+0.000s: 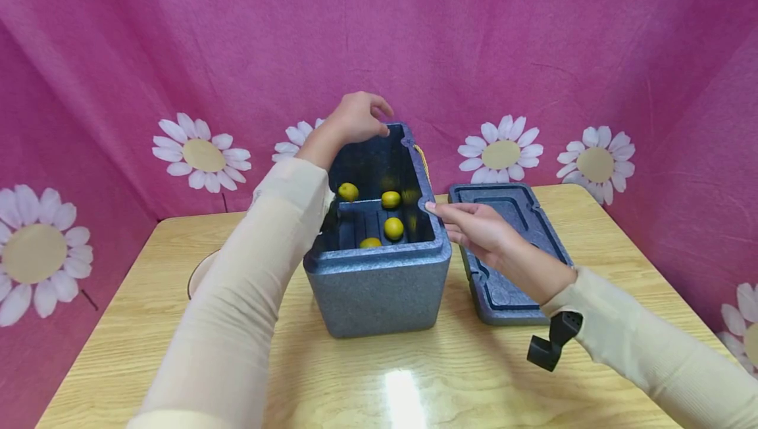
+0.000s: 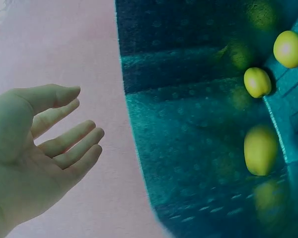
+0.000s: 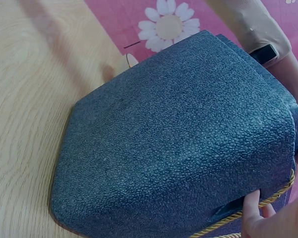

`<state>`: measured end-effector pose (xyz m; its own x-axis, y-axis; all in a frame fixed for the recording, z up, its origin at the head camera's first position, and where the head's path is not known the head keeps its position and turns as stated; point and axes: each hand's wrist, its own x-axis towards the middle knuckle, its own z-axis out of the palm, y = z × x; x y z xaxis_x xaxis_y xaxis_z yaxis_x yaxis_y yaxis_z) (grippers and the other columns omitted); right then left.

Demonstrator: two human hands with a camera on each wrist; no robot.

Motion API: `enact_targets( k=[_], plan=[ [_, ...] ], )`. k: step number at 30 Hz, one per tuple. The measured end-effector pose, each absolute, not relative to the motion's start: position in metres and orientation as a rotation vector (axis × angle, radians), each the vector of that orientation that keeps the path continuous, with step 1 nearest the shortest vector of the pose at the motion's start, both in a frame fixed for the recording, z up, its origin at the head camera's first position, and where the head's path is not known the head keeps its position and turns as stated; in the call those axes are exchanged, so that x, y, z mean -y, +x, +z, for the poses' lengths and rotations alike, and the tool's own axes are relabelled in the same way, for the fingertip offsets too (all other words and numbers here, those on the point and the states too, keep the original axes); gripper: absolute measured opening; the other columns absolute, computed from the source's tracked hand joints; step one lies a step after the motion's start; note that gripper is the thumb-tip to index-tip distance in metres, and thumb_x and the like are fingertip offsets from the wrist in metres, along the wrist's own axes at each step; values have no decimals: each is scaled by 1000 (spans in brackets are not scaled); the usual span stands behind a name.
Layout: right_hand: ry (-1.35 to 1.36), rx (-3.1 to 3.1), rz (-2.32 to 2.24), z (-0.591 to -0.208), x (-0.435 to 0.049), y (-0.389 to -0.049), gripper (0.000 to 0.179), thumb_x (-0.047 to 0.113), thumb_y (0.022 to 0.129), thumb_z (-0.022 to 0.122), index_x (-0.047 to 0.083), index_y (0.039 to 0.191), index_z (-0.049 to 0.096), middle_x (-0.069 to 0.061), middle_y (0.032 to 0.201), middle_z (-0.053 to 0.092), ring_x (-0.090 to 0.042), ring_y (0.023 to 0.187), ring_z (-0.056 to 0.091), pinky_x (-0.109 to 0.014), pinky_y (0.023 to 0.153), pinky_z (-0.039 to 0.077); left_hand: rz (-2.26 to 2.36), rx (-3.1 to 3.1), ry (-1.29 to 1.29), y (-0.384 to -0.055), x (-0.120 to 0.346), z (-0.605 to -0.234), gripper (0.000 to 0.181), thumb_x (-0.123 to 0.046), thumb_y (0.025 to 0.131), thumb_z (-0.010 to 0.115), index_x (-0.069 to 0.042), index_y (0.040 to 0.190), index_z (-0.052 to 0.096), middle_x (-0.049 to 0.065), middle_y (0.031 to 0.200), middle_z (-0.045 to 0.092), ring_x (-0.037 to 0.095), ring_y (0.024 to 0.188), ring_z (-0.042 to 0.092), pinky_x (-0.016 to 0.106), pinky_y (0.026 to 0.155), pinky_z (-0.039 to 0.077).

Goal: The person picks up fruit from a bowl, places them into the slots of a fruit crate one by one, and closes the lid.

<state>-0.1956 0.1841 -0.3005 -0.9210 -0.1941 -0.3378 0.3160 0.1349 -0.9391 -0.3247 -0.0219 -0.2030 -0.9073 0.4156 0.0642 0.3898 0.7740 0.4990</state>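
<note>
A dark grey foam box [image 1: 379, 297] stands on the table, uncovered. Several yellow lemons [image 1: 393, 228] lie spread over its floor; part of the inside is hidden by the left forearm. Over the far end of the box hovers my left hand [image 1: 360, 116], fingers loosely bent, holding nothing. In the left wrist view that palm is bare. My right hand [image 1: 476, 225] grips the right wall, thumb on the rim and fingers against the outside. The right wrist view shows a finger at the recess beside a yellow twisted rope [image 3: 223, 228].
To the right, the grey box lid [image 1: 503, 291] lies flat on the wooden table [image 1: 343, 383]. A pale round object [image 1: 200, 274] with a dark edge is partly hidden behind the left sleeve. Behind the table hangs a pink curtain [image 1: 414, 34] with daisies.
</note>
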Motion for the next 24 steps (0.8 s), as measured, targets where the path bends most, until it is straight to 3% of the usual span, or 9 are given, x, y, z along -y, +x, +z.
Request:
enact_targets(
  k=[7, 12, 24],
  plan=[
    [125, -2046, -1831, -302, -184, -197, 74, 35, 95, 55, -3, 150, 22, -16, 158, 26, -30, 148, 24, -38, 120, 27, 812, -2934, 706, -306, 35, -189, 33, -20, 92, 61, -9, 124, 62, 12, 126, 64, 25, 112, 62, 38, 99, 51],
    [145, -2043, -1830, -304, -185, -197, 76, 35, 94, 56, -2, 150, 22, -16, 159, 25, -30, 148, 24, -37, 120, 27, 879, -2972, 699, -289, 56, -190, 36, -23, 92, 61, -7, 125, 59, 13, 128, 62, 26, 119, 57, 40, 101, 49],
    [140, -2035, -1832, -305, -187, -197, 75, 35, 95, 55, -3, 150, 21, -16, 159, 24, -30, 149, 23, -37, 120, 26, 1165, -2984, 554, -260, 117, -236, 35, -20, 92, 61, -5, 124, 58, 16, 124, 63, 31, 113, 61, 45, 96, 52]
  ],
)
